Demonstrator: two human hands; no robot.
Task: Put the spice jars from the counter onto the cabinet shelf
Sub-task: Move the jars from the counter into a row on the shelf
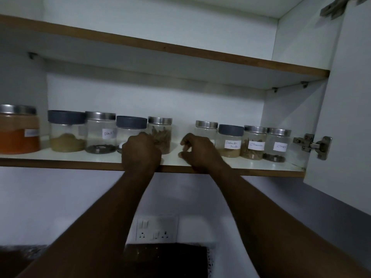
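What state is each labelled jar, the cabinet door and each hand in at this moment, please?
Orange powder jar: upright, lid on.
Coriander powder jar: upright, lid on, low fill.
Cinnamon jar: upright, lid on.
Cloves jar: upright, lid on, nearly empty.
Cabinet door: open.
Left hand: curled against grey-lidded jar; grip hidden.
Right hand: loosely curled, holding nothing.

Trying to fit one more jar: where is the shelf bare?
Bare: the gap between the jar of sticks and the steel-lidded jar to its right, where the right hand is, and the front strip of the shelf. Crowded: the jars either side stand close together.
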